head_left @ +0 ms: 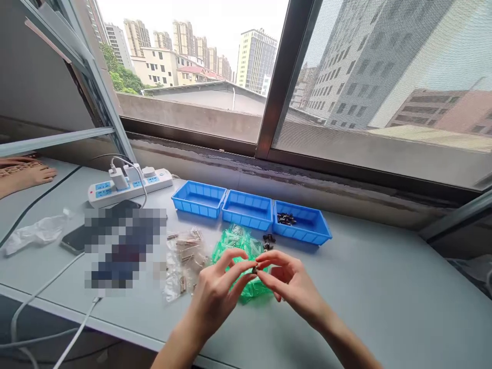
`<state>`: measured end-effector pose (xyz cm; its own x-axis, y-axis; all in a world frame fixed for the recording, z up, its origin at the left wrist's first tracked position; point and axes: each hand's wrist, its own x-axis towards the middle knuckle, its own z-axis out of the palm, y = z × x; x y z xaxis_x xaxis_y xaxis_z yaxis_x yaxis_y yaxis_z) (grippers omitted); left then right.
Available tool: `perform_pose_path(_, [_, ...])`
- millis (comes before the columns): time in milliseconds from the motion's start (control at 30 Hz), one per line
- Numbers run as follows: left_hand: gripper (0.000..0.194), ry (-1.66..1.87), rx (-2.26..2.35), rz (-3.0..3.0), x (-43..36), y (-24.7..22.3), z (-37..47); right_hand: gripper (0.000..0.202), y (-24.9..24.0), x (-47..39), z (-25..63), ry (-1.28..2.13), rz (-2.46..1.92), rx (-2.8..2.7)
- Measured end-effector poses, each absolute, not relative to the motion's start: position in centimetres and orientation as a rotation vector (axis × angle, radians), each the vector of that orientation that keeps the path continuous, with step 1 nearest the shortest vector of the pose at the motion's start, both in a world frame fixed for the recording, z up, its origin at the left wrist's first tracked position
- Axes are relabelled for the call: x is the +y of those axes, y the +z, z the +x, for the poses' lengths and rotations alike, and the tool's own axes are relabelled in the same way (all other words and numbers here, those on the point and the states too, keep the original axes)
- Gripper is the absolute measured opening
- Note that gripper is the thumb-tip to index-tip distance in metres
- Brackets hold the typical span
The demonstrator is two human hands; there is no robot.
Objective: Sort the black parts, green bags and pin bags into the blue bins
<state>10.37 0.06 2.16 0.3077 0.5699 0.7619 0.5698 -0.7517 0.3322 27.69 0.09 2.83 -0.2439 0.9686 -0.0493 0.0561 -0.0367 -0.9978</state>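
Note:
Between the fingertips of both hands is a small dark part (254, 270), too small to name. My left hand (223, 282) pinches it from the left, and my right hand (288, 277) pinches it from the right. Beneath them lies a crumpled green plastic bag (249, 292), partly covered by the fingers. Just behind my right fingers sit a few small black parts (268, 239) on the table. To the left of my left hand, a clear plastic bag (172, 287) holds several thin metal pins (188, 251).
Three blue bins stand along the window side; the right bin (307, 233) holds several black parts (286, 219). A white power strip (157, 185), cables, a dark phone (77, 238) and a crumpled clear wrapper (34, 233) lie leftward. Another person's hand (34, 174) rests at far left.

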Motion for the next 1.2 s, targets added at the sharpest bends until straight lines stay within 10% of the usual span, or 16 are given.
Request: perform_pose_path(1200, [0.028, 1.494, 1.133, 2.464, 0.3, 1.6, 10.3, 0.052, 2.1, 2.3, 28.9, 1.085, -1.268, -1.234])
